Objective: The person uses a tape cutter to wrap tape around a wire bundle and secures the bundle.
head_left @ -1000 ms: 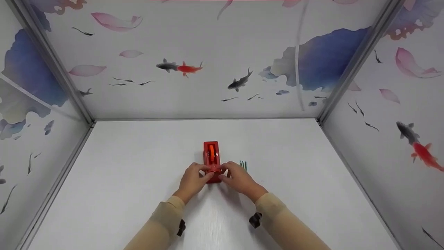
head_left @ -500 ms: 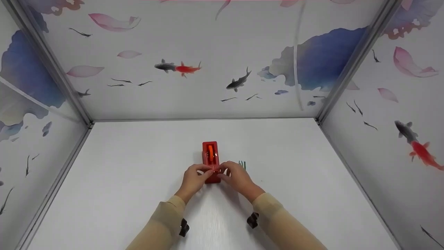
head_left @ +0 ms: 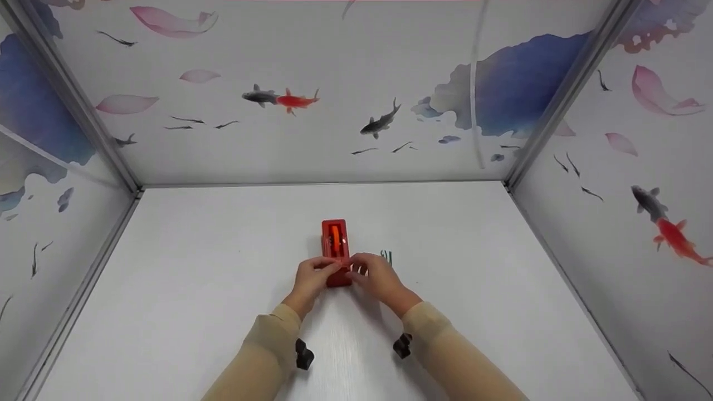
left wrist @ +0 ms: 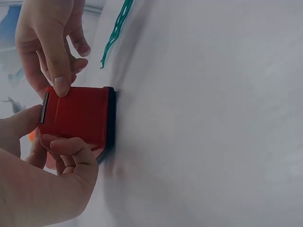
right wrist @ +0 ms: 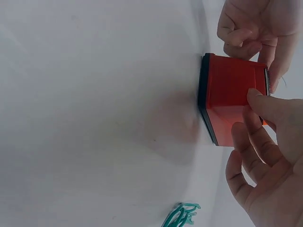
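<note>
A red tape dispenser (head_left: 335,245) with a dark base and an orange roll inside stands on the white table (head_left: 223,312). My left hand (head_left: 308,283) grips its near end from the left, thumb and forefinger together by the serrated cutter (left wrist: 44,108). Its other fingers curl against the dispenser's side in the left wrist view. From the right, my right hand (head_left: 380,278) holds the cutter end's corner, thumb (right wrist: 262,104) on the front face. I cannot tell whether a strip of tape lies between the left fingertips.
Several thin green strips (head_left: 390,258) lie on the table just right of the dispenser, partly behind my right hand. Walls printed with fish and petals (head_left: 278,133) enclose the table at the back and both sides.
My left thumb and forefinger have come together at the cutter. Both hands stay at the dispenser, which keeps its place. The head view has shifted slightly.
</note>
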`<state>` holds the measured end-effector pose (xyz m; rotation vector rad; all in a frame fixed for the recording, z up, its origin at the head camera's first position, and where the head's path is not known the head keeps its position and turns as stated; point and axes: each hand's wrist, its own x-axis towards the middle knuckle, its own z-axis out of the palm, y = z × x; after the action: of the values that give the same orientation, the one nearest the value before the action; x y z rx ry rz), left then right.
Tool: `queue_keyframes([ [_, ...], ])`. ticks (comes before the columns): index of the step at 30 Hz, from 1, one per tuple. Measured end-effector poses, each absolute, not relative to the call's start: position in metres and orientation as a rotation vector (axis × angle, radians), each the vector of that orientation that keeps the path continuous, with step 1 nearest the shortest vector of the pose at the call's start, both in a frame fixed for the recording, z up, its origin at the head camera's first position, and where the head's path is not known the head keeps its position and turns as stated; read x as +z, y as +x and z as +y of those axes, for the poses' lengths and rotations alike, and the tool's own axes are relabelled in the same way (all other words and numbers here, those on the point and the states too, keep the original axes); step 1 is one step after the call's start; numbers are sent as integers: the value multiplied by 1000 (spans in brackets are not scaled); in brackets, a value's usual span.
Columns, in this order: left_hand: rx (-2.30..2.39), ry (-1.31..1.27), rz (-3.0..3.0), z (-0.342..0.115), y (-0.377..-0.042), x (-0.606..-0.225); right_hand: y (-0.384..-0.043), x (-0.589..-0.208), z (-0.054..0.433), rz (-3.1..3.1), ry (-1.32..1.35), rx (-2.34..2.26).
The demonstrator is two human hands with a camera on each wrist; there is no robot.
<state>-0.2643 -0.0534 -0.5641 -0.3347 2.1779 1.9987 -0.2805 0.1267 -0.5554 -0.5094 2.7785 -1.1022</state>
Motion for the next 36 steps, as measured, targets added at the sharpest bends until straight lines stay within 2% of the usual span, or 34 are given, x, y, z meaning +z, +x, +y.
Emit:
queue_keyframes([
  [11,1994,-418,1949,-62,-268,-563,-282,-555,128,2770,-526,-1065],
  [24,2006,-433,2021,-56,-263,-558,-284,-553,127,2757,-490,-1047],
  [36,1955,-466,2004,-60,-244,-561,-282,-554,125,2719,-413,-1070],
])
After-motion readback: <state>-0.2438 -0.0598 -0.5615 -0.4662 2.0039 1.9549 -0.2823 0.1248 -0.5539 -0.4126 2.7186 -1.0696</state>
